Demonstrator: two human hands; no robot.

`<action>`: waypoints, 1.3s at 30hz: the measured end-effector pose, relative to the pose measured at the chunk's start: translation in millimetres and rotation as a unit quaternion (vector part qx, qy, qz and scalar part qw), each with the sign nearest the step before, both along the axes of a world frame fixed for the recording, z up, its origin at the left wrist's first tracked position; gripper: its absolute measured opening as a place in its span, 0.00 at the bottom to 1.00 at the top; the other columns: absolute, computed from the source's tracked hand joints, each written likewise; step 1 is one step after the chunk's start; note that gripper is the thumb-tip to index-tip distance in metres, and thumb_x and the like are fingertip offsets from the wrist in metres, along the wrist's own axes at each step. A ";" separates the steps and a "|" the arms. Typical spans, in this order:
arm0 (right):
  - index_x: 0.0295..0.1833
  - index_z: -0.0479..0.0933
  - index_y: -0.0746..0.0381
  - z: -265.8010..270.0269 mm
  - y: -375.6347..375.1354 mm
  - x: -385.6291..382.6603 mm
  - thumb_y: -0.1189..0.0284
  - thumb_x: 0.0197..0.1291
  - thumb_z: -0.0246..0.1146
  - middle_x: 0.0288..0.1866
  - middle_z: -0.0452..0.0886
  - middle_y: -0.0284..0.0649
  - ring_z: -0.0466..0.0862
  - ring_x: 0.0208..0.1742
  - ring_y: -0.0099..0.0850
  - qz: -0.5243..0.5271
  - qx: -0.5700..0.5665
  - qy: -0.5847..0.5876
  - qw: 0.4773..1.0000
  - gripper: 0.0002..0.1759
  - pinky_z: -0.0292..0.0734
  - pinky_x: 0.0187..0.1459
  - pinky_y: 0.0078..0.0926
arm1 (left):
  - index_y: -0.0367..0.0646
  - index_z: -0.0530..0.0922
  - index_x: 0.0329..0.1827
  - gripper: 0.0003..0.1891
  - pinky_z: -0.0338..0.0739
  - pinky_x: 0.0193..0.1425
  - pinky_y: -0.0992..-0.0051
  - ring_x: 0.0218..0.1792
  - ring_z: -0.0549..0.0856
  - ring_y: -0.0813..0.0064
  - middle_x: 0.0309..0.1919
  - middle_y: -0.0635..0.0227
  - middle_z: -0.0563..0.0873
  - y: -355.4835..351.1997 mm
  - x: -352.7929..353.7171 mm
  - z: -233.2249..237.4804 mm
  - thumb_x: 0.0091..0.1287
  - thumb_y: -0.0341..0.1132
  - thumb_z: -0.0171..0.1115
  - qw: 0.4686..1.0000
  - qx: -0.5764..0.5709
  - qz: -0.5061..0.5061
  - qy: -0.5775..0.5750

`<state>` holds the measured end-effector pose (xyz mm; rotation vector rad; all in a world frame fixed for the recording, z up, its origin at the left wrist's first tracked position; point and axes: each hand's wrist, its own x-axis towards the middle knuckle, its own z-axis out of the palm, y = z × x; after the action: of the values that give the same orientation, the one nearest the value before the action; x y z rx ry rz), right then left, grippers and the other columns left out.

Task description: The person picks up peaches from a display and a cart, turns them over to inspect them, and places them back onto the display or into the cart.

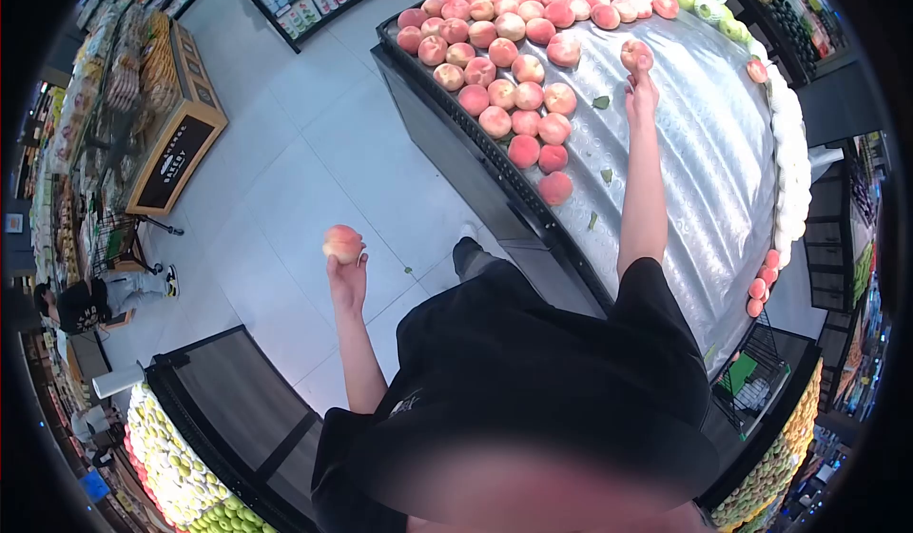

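A pink and cream peach [343,244] rests in my left hand [350,281], held over the floor left of the stand, fingers curled under it. Out over the display stand [704,172], my right hand [642,94] grips another peach [635,55] at its fingertips. Many loose peaches [527,96] cover the left and far parts of the stand. Silvery sheeting lines the surface beneath my right arm, with a few green leaves [601,102] lying on it.
The stand's dark raised edge [475,124] runs along its left side. Pale fruit in white foam nets [787,143] lines the right rim. A shopping cart [756,381] stands at lower right. A bakery display [181,153] and a person [81,307] are at left.
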<state>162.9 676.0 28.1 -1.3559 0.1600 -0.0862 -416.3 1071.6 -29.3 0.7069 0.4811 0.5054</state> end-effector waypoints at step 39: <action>0.36 0.84 0.67 -1.5 83.6 -317.2 0.60 0.71 0.63 0.31 0.86 0.36 0.81 0.34 0.21 -0.228 -0.344 0.100 0.906 0.20 0.75 0.38 0.20 | 0.34 0.71 0.67 0.29 0.70 0.66 0.71 0.57 0.79 0.75 0.57 0.66 0.81 145.0 331.2 -17.5 0.67 0.41 0.66 0.858 0.071 -0.508 0.003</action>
<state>-154.3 759.6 26.6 -2.0106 0.6690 -0.4303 -85.1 1216.6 -46.8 0.9923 0.0228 -0.4698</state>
